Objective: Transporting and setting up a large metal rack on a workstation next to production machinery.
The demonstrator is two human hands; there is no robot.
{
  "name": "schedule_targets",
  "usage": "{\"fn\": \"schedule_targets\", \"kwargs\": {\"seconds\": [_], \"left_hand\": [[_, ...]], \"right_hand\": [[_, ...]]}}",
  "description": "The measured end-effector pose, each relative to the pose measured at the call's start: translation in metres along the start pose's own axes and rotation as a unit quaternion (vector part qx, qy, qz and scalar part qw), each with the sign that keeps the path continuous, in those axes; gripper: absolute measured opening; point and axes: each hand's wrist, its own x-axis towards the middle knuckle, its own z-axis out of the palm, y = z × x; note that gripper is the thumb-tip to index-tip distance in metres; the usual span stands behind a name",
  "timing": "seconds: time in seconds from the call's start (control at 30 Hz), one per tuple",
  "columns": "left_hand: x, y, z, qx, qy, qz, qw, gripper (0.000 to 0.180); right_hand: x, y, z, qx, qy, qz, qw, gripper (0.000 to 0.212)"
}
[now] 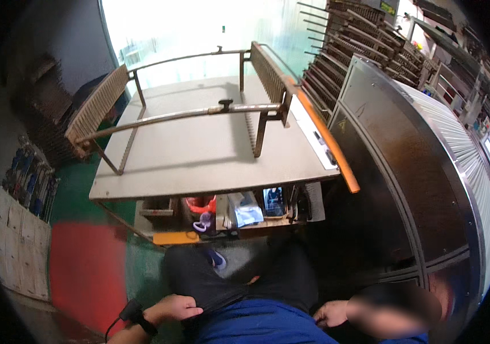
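Head view: the slotted metal rack [187, 115] stands on the pale tabletop [187, 152] ahead of me, well apart from both hands. My left hand [177, 308] curls beside my dark trousers [202, 281], my right hand [332, 313] bends near my blue shirt [256, 322]; I cannot tell how far closed either is, or whether it grips anything. The rack looks stiff and fairly heavy, hardly fragile (its brownish patches suggest roughness rather than slip). I judge the near rail [153, 121] and far rail [199, 55] good holds, away from the toothed sides [99, 106].
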Motion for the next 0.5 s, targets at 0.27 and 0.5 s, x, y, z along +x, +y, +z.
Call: {"fn": "schedule_targets", "kwargs": {"seconds": [0.27,0.5], "left_hand": [[0.006,0.073,-0.053,-0.086,0.152,0.225,0.959,0.021],[-0.069,0.16,-0.194,-0.038,0.476,0.471,0.742,0.01]], "right_hand": [[-0.083,-0.161,-0.086,-0.229,0.326,-0.075,0.914,0.023],[-0.219,-0.312,-0.086,-0.417,0.583,-0.358,0.599,0.029]]}}
